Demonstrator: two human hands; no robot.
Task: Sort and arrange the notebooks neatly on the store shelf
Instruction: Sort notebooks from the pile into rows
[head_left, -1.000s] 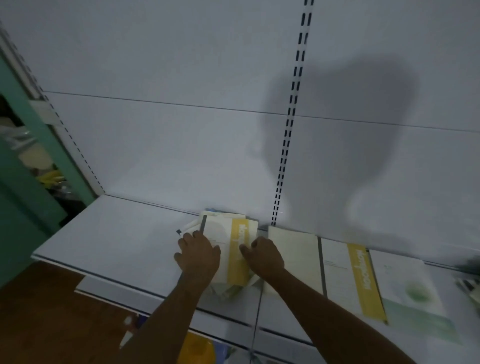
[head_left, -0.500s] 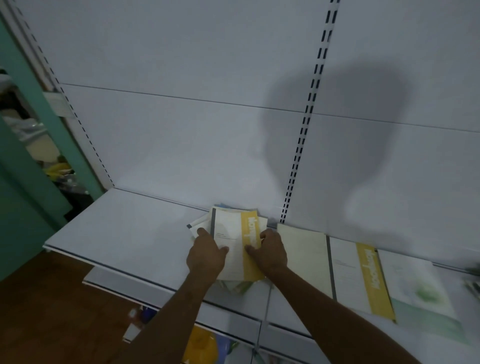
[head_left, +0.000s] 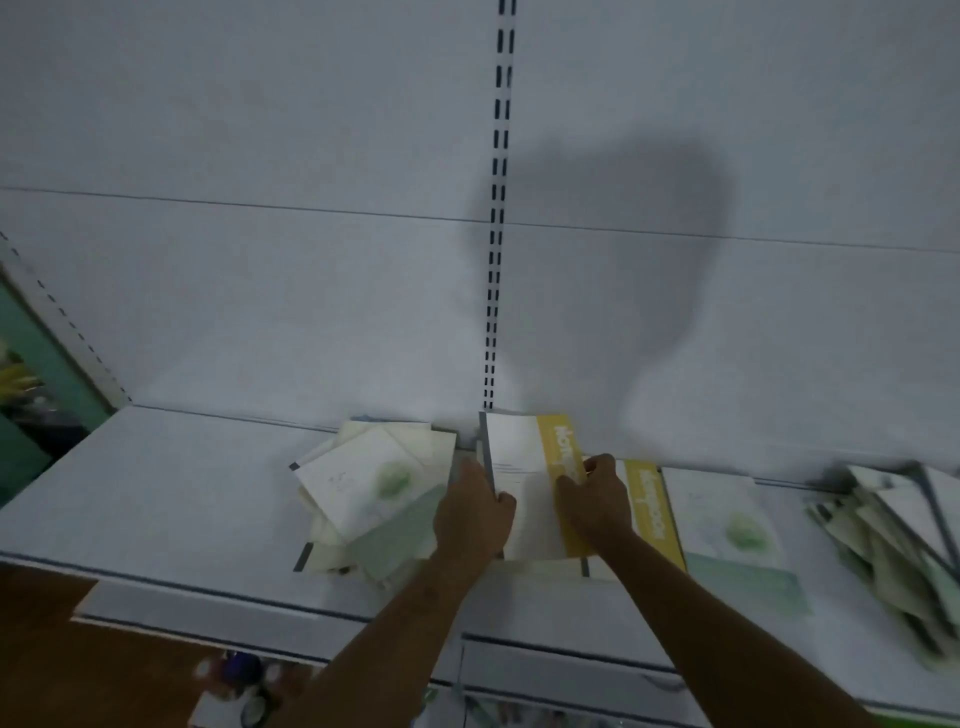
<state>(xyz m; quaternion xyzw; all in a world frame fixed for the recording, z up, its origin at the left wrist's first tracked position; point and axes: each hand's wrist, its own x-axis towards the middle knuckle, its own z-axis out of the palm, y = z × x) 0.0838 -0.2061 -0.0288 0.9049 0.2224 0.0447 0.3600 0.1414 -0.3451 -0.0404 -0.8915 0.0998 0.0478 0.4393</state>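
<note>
White shelf and back panel fill the view. Both forearms reach forward. The left hand grips the grey spine edge of a yellow-striped notebook, thumb curled over the cover; the right hand pinches its yellow band. This notebook lies over another, beside a messy pile on the left. Its near edge is hidden by the hands. A second heap at right is blurred and cut off. Bare shelf lies left.

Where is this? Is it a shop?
Probably a shop. A long white shelf runs along a back panel with a slotted upright, and matching notebooks lie in a row, more in a heap.
</note>
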